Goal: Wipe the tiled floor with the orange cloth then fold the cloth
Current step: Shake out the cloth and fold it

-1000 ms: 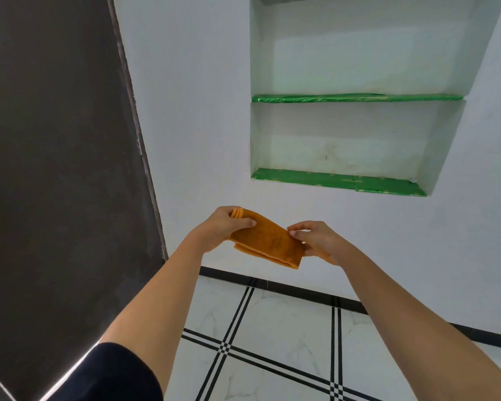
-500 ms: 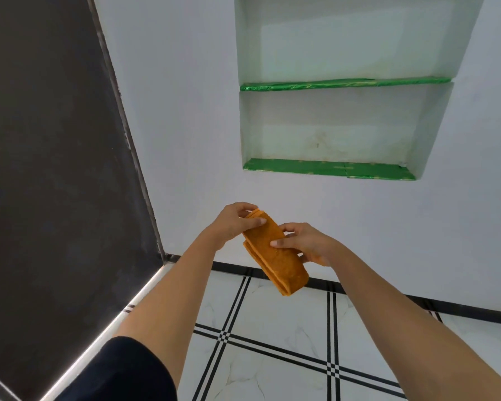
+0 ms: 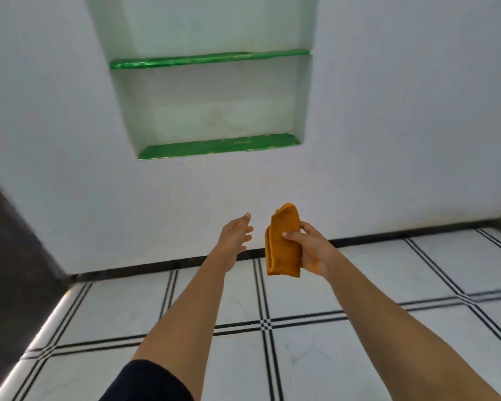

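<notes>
The orange cloth is folded into a narrow upright bundle, held in the air in front of the white wall. My right hand grips it from the right side, thumb across its front. My left hand hangs a short way to the left of the cloth, fingers spread and touching nothing. Below both arms lies the tiled floor, white with thin black double lines.
A wall niche holds two green-edged shelves above my hands. A black skirting strip runs along the foot of the wall. A dark surface stands at the left edge of the view.
My left hand has let go of the cloth and opened. The cloth has turned upright and now sits in my right hand alone. The view has swung to the right.
</notes>
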Motion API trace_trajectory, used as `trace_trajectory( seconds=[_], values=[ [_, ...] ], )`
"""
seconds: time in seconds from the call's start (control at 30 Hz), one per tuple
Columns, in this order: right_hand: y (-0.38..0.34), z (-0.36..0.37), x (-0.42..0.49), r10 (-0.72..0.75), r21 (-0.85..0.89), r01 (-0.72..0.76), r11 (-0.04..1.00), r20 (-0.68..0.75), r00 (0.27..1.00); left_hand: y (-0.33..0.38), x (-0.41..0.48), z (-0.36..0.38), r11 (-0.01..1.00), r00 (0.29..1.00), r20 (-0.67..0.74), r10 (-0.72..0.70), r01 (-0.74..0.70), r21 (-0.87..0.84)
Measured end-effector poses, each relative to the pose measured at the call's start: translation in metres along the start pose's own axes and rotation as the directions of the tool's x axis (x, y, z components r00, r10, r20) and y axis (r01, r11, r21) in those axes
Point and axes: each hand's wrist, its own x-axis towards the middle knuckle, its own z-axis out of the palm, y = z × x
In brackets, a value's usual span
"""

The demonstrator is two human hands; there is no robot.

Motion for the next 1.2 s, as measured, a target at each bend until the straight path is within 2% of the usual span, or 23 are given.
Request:
trace_trajectory(
  seconds=[0.1, 0.23, 0.4, 0.53, 0.77, 0.9, 1.2],
  values=[
    [-0.003, -0.064, -0.025, -0.027, 0.067, 0.037, 0.997, -0.146, 0.989, 0.002, 0.007, 0.073, 0.999, 0.990, 0.140, -0.028, 0.033, -0.033],
    [-0.004, -0.147, -0.060, -0.047, 0.144, 0.100, 0.985, -0.333, 0.942, 0.008, 0.007, 0.174, 0.997, 0.933, 0.351, -0.074, 0.074, 0.014],
    [-0.007, -0.247, -0.110, -0.053, 0.263, 0.233, 0.936, -0.552, 0.832, 0.016, 0.003, 0.301, 0.994, 0.811, 0.575, -0.102, 0.064, 0.087],
    [-0.010, -0.328, -0.140, -0.033, 0.280, 0.308, 0.909, -0.688, 0.725, 0.021, -0.004, 0.403, 0.992, 0.714, 0.691, -0.111, 0.033, 0.126],
    [-0.024, -0.465, -0.177, 0.025, 0.280, 0.435, 0.856, -0.863, 0.505, 0.034, -0.013, 0.577, 0.980, 0.531, 0.831, -0.165, -0.011, 0.201],
    [-0.032, -0.534, -0.207, 0.057, 0.271, 0.536, 0.800, -0.922, 0.382, 0.037, -0.025, 0.671, 0.969, 0.400, 0.895, -0.199, -0.058, 0.242],
    [-0.011, -0.683, -0.276, 0.173, 0.304, 0.657, 0.691, -0.951, 0.258, 0.022, -0.085, 0.868, 0.937, 0.203, 0.934, -0.296, -0.129, 0.325]
  ],
)
